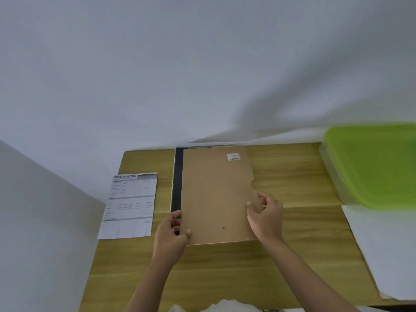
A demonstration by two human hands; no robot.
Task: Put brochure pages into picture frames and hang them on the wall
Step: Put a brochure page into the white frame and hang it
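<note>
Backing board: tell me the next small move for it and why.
Probably slide the brown backing board a little to the person's left, then press it down. It sits shifted right over the picture frame, whose dark strip shows bare along the left side. The left hand and right hand each grip a side edge near the bottom, so a small shift looks easy.

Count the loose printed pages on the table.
1. The page, headed SPECIFICATION, lies flat left of the frame. More may be hidden under the backing board, which both hands hold, or under the white sheet at right.
</note>
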